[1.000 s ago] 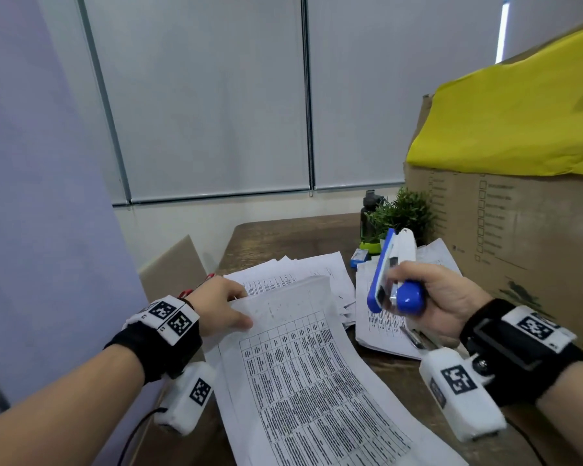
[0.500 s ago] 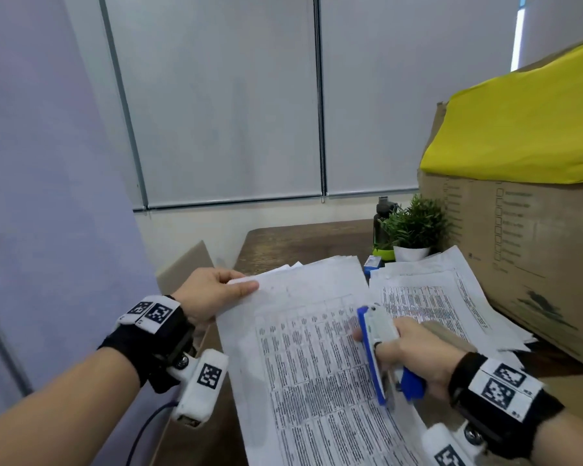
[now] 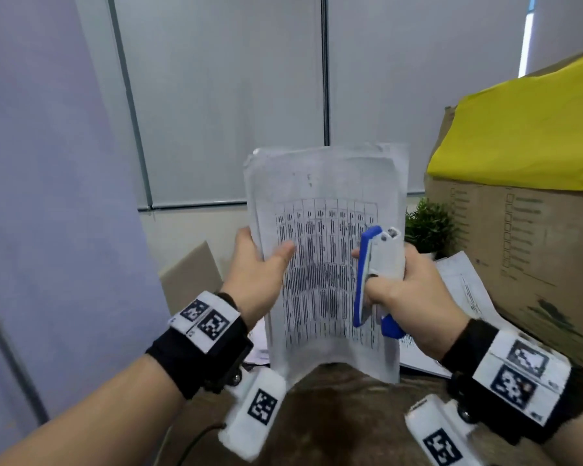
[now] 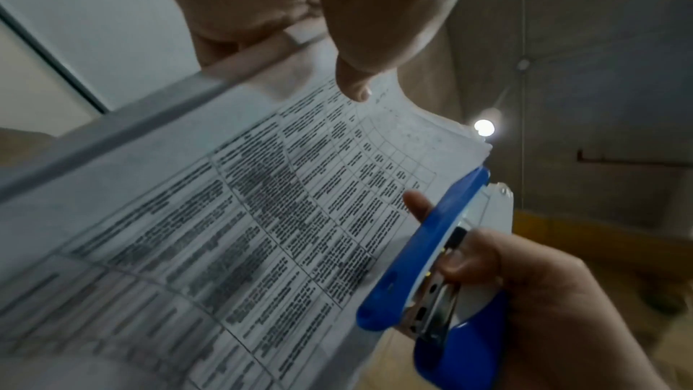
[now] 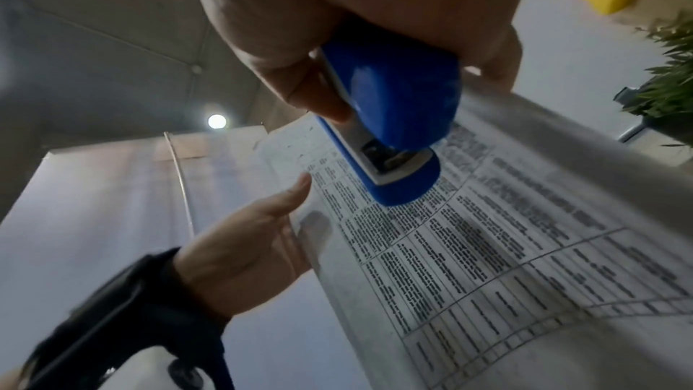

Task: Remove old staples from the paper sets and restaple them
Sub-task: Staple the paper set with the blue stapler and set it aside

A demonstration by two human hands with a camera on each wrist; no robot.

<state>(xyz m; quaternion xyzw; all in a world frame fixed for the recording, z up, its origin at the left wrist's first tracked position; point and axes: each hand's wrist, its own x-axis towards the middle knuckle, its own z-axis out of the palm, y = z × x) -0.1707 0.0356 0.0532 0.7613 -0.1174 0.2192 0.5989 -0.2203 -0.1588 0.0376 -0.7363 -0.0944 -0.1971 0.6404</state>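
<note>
Hands raise a limp, printed white paper set (image 3: 323, 264) upright above the brown tabletop (image 3: 344, 415): left hand (image 3: 260, 274) pinching its left edge, right hand (image 3: 408, 290) gripping a blue-and-white stapler (image 3: 374, 274) alongside. Light, floppy sheets likely need edge support.

Both hands are raised, the left hand (image 3: 261, 270) pinching with thumb forward, the right hand (image 3: 408, 290) curled tight.

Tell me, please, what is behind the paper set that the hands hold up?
Behind the paper set show window blinds and part of a small green plant. The table and whatever lies directly behind the sheets are covered.
</note>
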